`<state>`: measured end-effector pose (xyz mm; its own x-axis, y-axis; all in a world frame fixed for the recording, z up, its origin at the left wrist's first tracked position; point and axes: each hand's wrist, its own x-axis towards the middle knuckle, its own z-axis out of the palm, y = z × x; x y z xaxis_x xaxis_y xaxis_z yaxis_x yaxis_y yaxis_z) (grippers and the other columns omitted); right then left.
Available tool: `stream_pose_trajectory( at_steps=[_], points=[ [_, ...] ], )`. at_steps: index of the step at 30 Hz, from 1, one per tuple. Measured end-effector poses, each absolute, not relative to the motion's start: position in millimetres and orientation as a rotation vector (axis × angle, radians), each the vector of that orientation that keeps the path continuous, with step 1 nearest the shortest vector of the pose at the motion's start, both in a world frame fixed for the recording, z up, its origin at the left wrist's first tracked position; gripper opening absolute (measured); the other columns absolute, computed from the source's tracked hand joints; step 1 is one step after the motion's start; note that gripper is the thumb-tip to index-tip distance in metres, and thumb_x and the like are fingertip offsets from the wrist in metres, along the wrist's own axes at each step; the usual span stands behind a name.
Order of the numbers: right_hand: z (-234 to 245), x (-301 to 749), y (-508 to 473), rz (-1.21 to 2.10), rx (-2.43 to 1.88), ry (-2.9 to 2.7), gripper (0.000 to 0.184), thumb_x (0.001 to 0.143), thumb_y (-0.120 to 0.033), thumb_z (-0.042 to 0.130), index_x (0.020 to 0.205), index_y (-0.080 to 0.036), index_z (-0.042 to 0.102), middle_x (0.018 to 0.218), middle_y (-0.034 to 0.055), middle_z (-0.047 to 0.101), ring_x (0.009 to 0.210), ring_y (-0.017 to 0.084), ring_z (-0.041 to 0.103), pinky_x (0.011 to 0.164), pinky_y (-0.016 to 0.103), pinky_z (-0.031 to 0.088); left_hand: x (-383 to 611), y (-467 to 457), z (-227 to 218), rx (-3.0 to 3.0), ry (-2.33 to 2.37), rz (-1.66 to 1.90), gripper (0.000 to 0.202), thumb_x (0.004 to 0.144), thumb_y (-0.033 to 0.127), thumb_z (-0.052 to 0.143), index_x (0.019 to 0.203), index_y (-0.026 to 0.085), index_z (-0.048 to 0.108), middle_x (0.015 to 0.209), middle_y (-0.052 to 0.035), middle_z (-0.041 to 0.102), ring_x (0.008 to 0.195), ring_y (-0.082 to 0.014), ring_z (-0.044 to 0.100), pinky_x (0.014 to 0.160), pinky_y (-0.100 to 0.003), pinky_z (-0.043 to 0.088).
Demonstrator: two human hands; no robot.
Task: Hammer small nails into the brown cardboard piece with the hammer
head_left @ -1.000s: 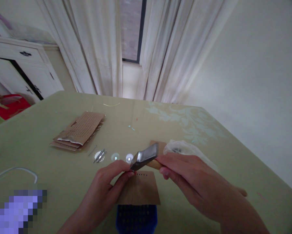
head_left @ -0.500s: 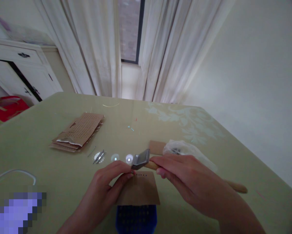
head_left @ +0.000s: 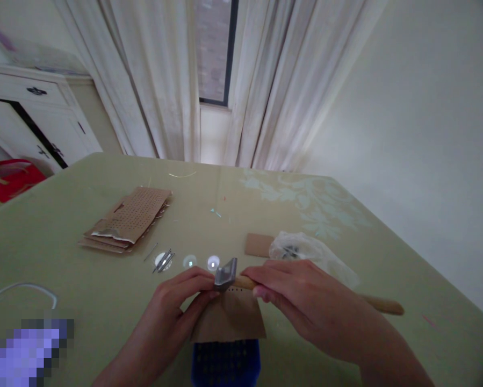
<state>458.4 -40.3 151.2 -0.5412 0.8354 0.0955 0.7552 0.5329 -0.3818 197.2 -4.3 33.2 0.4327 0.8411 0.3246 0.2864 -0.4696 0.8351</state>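
In my right hand (head_left: 301, 301) is a hammer (head_left: 225, 274), gripped by its wooden handle, its metal head down at my left fingertips. The thumb and forefinger of my left hand (head_left: 185, 301) are pinched together at the far left edge of a brown cardboard piece (head_left: 229, 320). A nail seems to be between them, now hidden by the hammer head. A short row of small holes runs along the cardboard's far edge. The cardboard rests over a blue perforated basket (head_left: 225, 363) at the table's near edge.
Several nails (head_left: 164, 260) lie left of two light reflections. Punched cardboard sheets (head_left: 130, 217) are stacked at the left. A small cardboard piece (head_left: 258, 244) and a clear plastic bag (head_left: 309, 252) lie beyond my right hand. A white cable (head_left: 27, 285) is at far left.
The hammer head has come down and slightly left, onto the spot at my left fingertips. My left hand stays pinched at the cardboard's edge.
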Motion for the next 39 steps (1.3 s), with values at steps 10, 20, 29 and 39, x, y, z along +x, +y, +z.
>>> stream_pose_trajectory(
  at_steps=[10, 20, 29, 39],
  points=[
    [158, 468, -34, 0.632, -1.336, -2.401, 0.035, 0.118, -0.033, 0.047, 0.137, -0.020, 0.073, 0.131, 0.0109, 0.081, 0.114, 0.028, 0.076, 0.098, 0.041, 0.055, 184, -13, 19, 1.827, 1.092, 0.836, 0.049, 0.100, 0.043, 0.076, 0.148, 0.040, 0.067, 0.149, -0.0039, 0.074, 0.123, -0.0282, 0.078, 0.102, -0.039, 0.067],
    [145, 459, -26, 0.708, -1.367, -2.503, 0.030, 0.118, -0.029, 0.049, 0.132, -0.024, 0.075, 0.128, 0.0076, 0.082, 0.115, 0.027, 0.076, 0.102, 0.041, 0.053, 195, -9, 28, 1.798, 1.043, 0.737, 0.040, 0.095, 0.040, 0.081, 0.134, 0.033, 0.077, 0.130, -0.0019, 0.083, 0.119, -0.0300, 0.078, 0.100, -0.036, 0.064],
    [143, 459, -24, 0.716, -1.385, -2.516, 0.031, 0.117, -0.032, 0.052, 0.135, -0.028, 0.077, 0.126, 0.0068, 0.084, 0.114, 0.028, 0.077, 0.101, 0.039, 0.055, 197, -7, 34, 1.740, 1.035, 0.692, 0.027, 0.094, 0.037, 0.081, 0.120, 0.031, 0.079, 0.118, -0.0001, 0.085, 0.106, -0.0255, 0.079, 0.092, -0.031, 0.063],
    [148, 462, -24, 0.742, -1.358, -2.488, 0.032, 0.117, -0.028, 0.051, 0.139, -0.025, 0.074, 0.130, 0.0069, 0.082, 0.115, 0.026, 0.076, 0.101, 0.039, 0.051, 197, -10, 28, 1.721, 1.073, 0.783, 0.038, 0.091, 0.045, 0.083, 0.127, 0.032, 0.081, 0.126, -0.0038, 0.084, 0.110, -0.0291, 0.079, 0.096, -0.037, 0.066]
  ],
)
